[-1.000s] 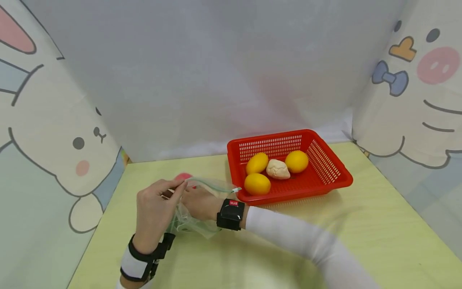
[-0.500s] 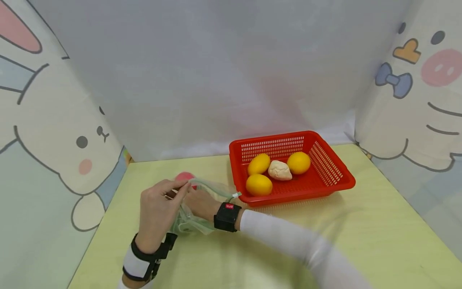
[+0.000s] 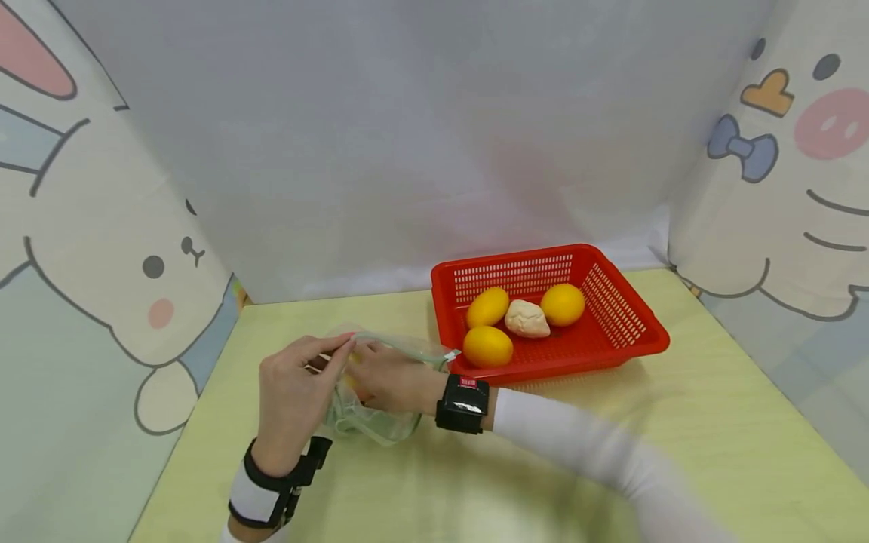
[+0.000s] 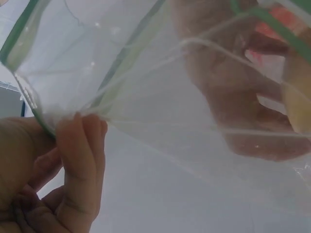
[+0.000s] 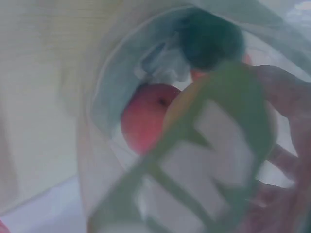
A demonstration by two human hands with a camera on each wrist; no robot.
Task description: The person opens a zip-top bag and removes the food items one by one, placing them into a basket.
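My left hand (image 3: 299, 392) pinches the rim of a clear zip bag (image 3: 376, 430) with green edging between thumb and fingers; the left wrist view shows those fingertips (image 4: 80, 131) on the plastic. The right hand (image 3: 397, 377) is in the bag's mouth, its fingers curled round a yellow fruit (image 4: 297, 92), seen through the film. In the right wrist view the bag's green print partly covers this yellow fruit (image 5: 181, 108). A red fruit (image 5: 146, 119) and a dark green round thing (image 5: 211, 41) lie deeper in the bag, blurred by plastic.
A red basket (image 3: 611, 351) stands right of the bag, close to the right wrist. It holds several yellow fruits (image 3: 487, 347) and a pale, lumpy piece (image 3: 526, 319). The light yellow-green tabletop (image 3: 577, 430) meets a draped grey-white backdrop (image 3: 380, 188) behind.
The right hand has shifted right and drawn back a little, and some yellow shows by its fingers. The red thing behind the hands is now mostly hidden. My left hand keeps its pinch.
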